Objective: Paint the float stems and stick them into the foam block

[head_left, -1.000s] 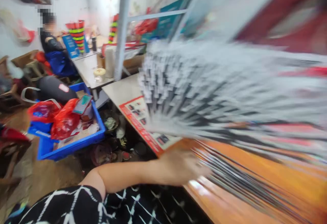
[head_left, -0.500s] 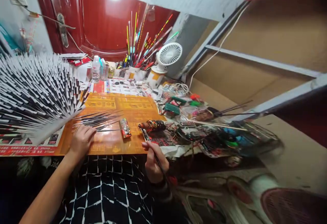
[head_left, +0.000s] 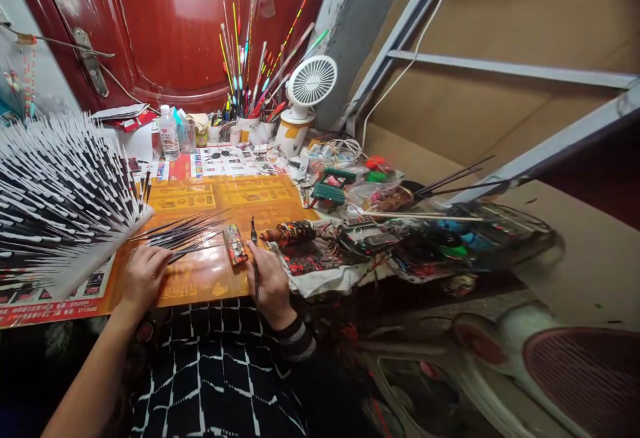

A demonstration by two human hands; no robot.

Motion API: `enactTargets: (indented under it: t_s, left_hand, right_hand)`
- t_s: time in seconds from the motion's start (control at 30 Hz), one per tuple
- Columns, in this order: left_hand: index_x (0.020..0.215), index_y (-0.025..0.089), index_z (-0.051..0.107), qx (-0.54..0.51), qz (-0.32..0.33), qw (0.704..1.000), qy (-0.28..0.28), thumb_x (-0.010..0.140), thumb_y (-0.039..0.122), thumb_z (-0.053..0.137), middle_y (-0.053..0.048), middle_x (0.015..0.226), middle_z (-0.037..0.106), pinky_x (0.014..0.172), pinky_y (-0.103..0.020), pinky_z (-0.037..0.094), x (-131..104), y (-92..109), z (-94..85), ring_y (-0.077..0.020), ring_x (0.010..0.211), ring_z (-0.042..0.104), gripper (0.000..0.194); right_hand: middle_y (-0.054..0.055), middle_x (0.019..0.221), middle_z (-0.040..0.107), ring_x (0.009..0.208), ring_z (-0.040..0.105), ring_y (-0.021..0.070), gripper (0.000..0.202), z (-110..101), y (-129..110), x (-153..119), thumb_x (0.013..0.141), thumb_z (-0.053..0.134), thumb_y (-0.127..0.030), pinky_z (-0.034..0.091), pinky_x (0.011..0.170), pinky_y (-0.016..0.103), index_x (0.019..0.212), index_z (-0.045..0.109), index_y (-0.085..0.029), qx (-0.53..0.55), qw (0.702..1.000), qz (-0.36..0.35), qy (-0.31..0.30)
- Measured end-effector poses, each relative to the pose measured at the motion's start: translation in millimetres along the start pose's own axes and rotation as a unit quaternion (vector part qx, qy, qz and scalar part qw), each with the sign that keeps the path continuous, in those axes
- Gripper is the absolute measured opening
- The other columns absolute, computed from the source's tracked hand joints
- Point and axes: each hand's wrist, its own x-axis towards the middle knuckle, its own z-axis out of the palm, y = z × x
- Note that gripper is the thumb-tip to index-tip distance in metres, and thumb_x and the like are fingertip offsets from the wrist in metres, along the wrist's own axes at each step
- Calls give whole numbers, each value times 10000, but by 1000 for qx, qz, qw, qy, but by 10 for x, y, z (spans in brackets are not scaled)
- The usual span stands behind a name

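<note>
Since the earlier frame, the right hand [head_left: 270, 285] has moved left, away from the lumpy brown handle [head_left: 293, 232], to just beside the paint-splashed block [head_left: 235, 245], and the dark brush-like tool [head_left: 254, 233] in it now points up. Nearest of all is a lap in black cloth with white lines [head_left: 215, 371], just below the front edge of the orange mat [head_left: 200, 283]. At the mat's front left is the left hand [head_left: 143, 275], its fingers nearly closed, pinching one thin dark stick [head_left: 197, 249] that points over the mat toward the block. The right hand is by the mat's front right corner, with fingers curled snugly round the tool. The block lies flat on the right part of the mat. A loose bunch of thin dark sticks [head_left: 185, 230] lies on the middle of the mat, past the left hand. At the left side of the mat stands a white foam board [head_left: 103, 258], stuck full of sticks with white ends [head_left: 65, 178]. Right of the mat are the brown handle and a messy pile of wires and bags [head_left: 370, 231]. Behind the mat stand a clear plastic bottle [head_left: 169, 135], a glass [head_left: 187, 138], a small white fan [head_left: 313, 81] and lots of bright fishing floats [head_left: 244, 85]. Farthest behind the mat is a red door [head_left: 165, 38]
</note>
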Motion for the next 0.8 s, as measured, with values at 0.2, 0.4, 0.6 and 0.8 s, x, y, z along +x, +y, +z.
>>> enactTargets:
  t_s: [0.2, 0.4, 0.6, 0.8]
  left_hand:
    - [1024, 205, 717, -6, 6, 1000, -5, 1005, 245, 557, -52, 959, 731, 799, -339, 466, 24, -3, 17, -218, 857, 573, 166]
    - [1032, 210, 715, -16, 9, 1000, 3, 997, 231, 571, -45, 949, 729, 797, -336, 466, 53, -18, 26, -212, 841, 564, 150]
    - [1020, 206, 705, -39, 8, 999, 8, 1003, 222, 557, -49, 926, 714, 801, -341, 455, 49, 0, 88, -207, 856, 571, 150]
    - [988, 209, 705, -64, -12, 998, 17, 1014, 268, 545, -45, 900, 718, 787, -347, 456, 29, 103, 169, -198, 830, 577, 173]
  right_hand:
    - [106, 1369, 634, 1214, 617, 242, 632, 31, 54, -40, 996, 510, -164, 566, 1015, 450, 1590, 311, -248, -18, 999, 15, -31]
    - [103, 1379, 628, 1217, 618, 248, 653, 33, 45, -43, 994, 518, -157, 567, 1008, 455, 1598, 291, -258, -21, 999, 19, -32]
    - [123, 1376, 629, 1220, 622, 262, 649, 27, 39, -20, 991, 514, -142, 574, 992, 467, 1595, 296, -237, -28, 999, 17, -31]
    - [129, 1239, 695, 1076, 675, 248, 609, -24, -46, -91, 952, 545, -69, 596, 905, 445, 1531, 425, -215, -12, 999, 4, 33]
